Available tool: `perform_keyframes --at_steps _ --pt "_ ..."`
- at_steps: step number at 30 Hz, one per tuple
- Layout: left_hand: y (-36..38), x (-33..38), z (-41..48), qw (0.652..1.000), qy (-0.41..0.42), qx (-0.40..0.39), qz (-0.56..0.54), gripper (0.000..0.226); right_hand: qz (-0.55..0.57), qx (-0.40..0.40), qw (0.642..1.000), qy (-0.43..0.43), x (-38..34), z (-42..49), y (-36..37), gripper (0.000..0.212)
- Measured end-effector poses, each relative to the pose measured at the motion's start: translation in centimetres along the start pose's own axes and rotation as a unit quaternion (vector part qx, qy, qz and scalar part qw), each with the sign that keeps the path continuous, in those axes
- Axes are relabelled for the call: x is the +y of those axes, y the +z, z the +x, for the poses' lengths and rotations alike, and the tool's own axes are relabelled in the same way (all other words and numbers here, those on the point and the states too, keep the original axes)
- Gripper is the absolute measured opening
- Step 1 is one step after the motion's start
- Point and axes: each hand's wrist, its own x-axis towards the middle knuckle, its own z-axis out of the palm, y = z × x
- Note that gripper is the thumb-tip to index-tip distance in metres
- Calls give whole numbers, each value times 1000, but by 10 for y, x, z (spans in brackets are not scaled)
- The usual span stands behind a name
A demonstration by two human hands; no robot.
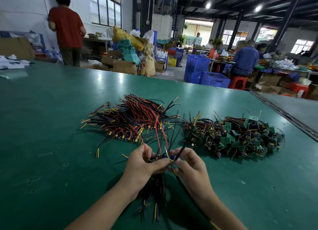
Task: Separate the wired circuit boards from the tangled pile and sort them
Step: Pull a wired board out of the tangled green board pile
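Head view: gripped boards (166, 157) with left hand (144, 163) and right hand (190, 167), close together, above table's (51, 143) near edge. Noted tangle (240, 138) toward right edge, heap (134, 123) mid-table. Judged risk of torn joints or dropped boards from hard pulls on crossed wires.

Place: factory assembly hall, electronics work.
Evidence: broad green surface (51, 109) carrying wired circuit boards (237, 138) in two heaps; high dark roof on steel columns (284, 21) with round ceiling lamps (208, 5); tall gridded windows (106, 9); open doorway (197, 29) at the far end.
Stock: blue plastic crates (204, 71), cardboard cartons (124, 67), stuffed sacks (128, 38).
Staff: seated workers (245, 59) at a long cluttered bench, red plastic stools (238, 82) beneath; one person in a red shirt (67, 26) standing by the wall.
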Motion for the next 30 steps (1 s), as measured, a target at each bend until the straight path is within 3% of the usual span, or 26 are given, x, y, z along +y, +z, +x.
perform_keyframes --at_steps 7,16,30 --pt "2 1 -3 999 -36 12 13 30 -63 -69 995 18 -8 -2 -8 22" --pt "-4 9 -5 995 -44 -85 11 35 -109 -98 989 18 -15 -3 -7 12" --pt "-8 13 -3 980 -111 -118 -118 22 98 -139 981 92 -21 -5 0 13"
